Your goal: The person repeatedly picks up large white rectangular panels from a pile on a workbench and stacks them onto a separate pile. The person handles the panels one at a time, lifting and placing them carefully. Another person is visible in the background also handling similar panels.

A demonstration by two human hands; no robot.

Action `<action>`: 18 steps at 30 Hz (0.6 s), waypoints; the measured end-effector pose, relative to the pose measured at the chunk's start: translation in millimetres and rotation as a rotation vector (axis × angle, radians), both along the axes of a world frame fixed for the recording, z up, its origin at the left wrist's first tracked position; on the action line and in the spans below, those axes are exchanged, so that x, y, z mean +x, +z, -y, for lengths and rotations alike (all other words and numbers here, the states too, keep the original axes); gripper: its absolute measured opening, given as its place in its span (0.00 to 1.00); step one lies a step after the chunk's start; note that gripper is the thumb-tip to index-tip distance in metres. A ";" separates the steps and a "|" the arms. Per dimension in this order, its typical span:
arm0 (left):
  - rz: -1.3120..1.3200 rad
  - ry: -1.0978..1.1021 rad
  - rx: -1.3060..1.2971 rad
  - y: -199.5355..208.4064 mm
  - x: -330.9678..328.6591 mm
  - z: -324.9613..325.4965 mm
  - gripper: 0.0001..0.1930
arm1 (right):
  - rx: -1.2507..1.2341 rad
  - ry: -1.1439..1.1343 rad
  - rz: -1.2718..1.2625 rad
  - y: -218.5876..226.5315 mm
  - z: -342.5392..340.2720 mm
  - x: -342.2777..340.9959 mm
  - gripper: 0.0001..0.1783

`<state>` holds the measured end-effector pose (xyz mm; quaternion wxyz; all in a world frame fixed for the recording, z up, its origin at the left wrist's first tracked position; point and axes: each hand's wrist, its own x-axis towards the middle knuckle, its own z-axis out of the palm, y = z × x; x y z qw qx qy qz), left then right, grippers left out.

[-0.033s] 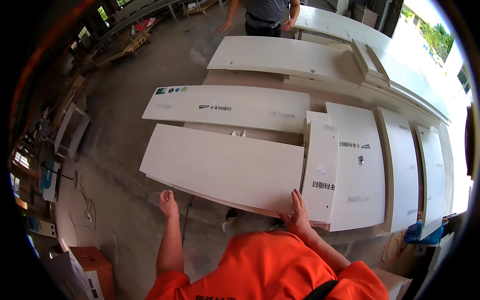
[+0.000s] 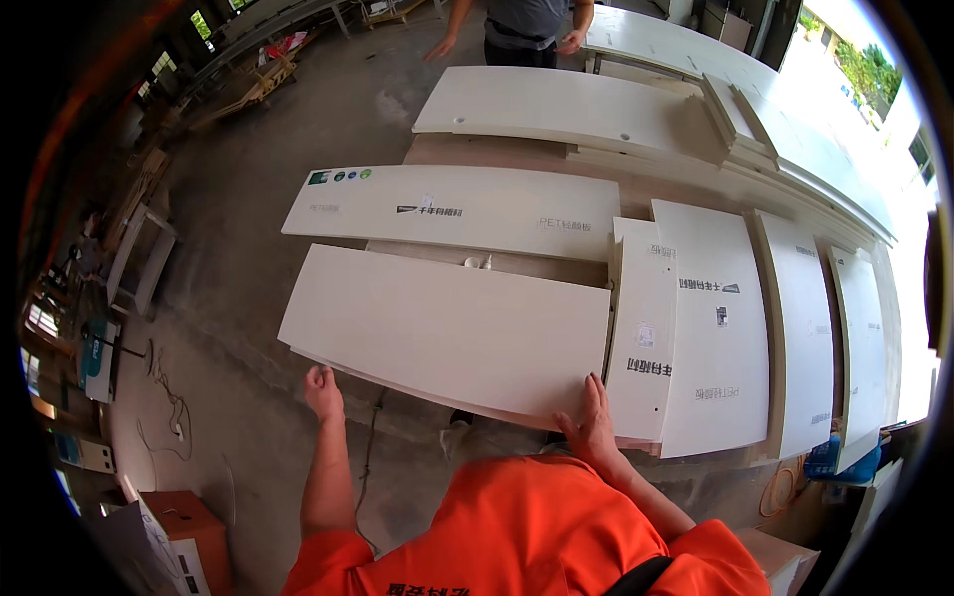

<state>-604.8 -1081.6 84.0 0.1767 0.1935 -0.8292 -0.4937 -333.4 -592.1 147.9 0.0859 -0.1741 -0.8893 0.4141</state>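
A white panel (image 2: 447, 333) lies in front of me, stacked on at least one more board whose edge shows along its near side. My left hand (image 2: 324, 394) is close to that stack's near left corner, its fingers curled in; I see nothing in them, and cannot tell whether they touch the edge. At the near right corner, my right hand (image 2: 593, 422) rests with its fingers stretched out along the panel's side. Behind lies a long white printed panel (image 2: 467, 206) with round stickers. Between the two panels, small whitish items (image 2: 479, 262) sit on the surface beneath.
More printed white panels (image 2: 711, 338) lie to the right, one narrow panel (image 2: 646, 338) close to my right hand. Stacked boards (image 2: 566, 104) are on the far side, and a person (image 2: 524, 30) stands beyond them. A brown box (image 2: 187, 526) and a cable (image 2: 179, 422) are on the left floor.
My left hand has moved slightly up and left, closer to the panel's near edge. My right hand stays at the right corner. The view has shifted a little.
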 end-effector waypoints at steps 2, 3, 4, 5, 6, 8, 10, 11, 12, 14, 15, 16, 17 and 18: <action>0.052 0.037 -0.637 11.4 -76.6 48.9 0.30 | 0.027 -0.178 0.017 -8.6 20.3 -21.9 0.52; 0.009 0.011 -0.722 14.6 -114.2 66.3 0.31 | 0.070 -0.266 0.028 -11.2 28.8 -32.4 0.52; 0.042 -0.020 -0.760 17.7 -147.8 81.6 0.33 | 0.118 -0.339 0.041 -12.7 35.8 -44.2 0.53; 0.132 -0.126 -0.656 24.1 -177.2 97.2 0.34 | 0.107 -0.433 0.115 -13.0 41.8 -55.2 0.54; 0.253 -0.244 -0.530 29.0 -209.8 106.3 0.35 | 0.094 -0.537 0.198 -12.1 44.7 -66.6 0.55; 0.511 -0.496 -0.299 21.7 -252.0 101.3 0.37 | 0.065 -0.707 0.359 -8.1 48.8 -84.1 0.56; 0.633 -0.589 -0.194 21.3 -276.8 104.0 0.41 | 0.036 -0.827 0.412 -2.2 53.9 -94.2 0.58; 0.642 -0.577 -0.203 19.4 -283.9 104.2 0.42 | 0.067 -0.856 0.473 0.3 58.5 -96.7 0.58; 0.639 -0.605 -0.193 16.7 -290.6 103.8 0.43 | 0.080 -0.870 0.521 2.8 63.6 -96.1 0.58; 0.646 -0.666 -0.196 11.9 -300.4 107.1 0.43 | 0.096 -0.885 0.519 4.6 78.4 -89.9 0.58; 0.619 -0.720 -0.206 10.1 -304.7 110.0 0.44 | 0.076 -0.909 0.547 4.2 87.4 -85.3 0.58; 0.662 -0.710 -0.173 8.3 -309.0 112.4 0.44 | 0.042 -0.944 0.450 3.5 96.4 -78.2 0.58; 0.678 -0.727 -0.149 8.3 -311.8 117.1 0.45 | 0.007 -0.952 0.466 1.5 105.6 -71.9 0.58; 0.694 -0.757 -0.126 6.9 -317.4 116.5 0.45 | -0.019 -0.983 0.463 -0.1 115.2 -62.8 0.57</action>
